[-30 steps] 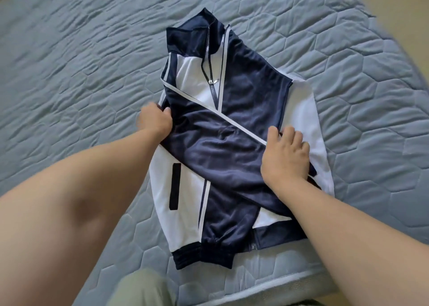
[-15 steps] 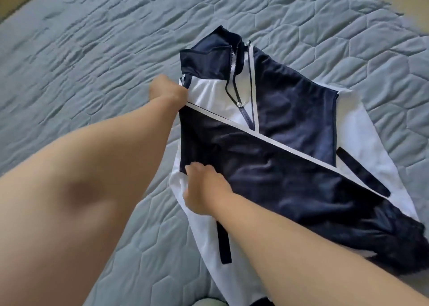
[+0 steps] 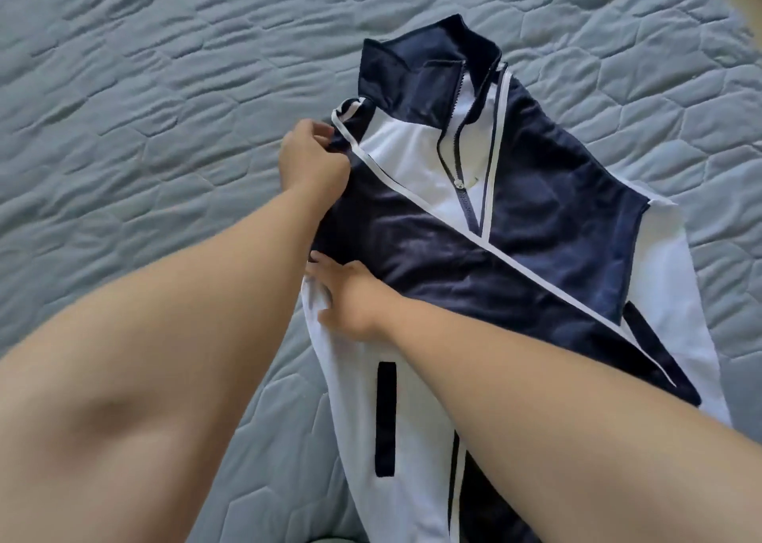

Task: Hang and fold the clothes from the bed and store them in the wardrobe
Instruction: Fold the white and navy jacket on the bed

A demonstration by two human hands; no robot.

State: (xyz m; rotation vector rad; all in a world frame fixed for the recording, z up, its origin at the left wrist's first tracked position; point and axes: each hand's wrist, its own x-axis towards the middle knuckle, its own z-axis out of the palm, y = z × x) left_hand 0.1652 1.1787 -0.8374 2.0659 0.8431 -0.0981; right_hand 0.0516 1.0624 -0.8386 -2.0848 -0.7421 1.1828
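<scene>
Jacket: the jacket lay flat on the bed, collar at the far end, hem off the near edge of the view, a navy sleeve folded across its front.
Left hand: the left hand was closed, pinching the fabric at the left shoulder.
Right hand: the right hand lay with loose fingers on the left side seam, nearer than the left hand; whether it gripped the cloth could not be told.
Risk, sleeve: a tug at the shoulder could drag the crossed sleeve out of place.
Risk, fabric: the slick cloth looked likely to slide and bunch under uneven pulls.
Risk, zip: the half-open zip might let the front panels skew.
</scene>
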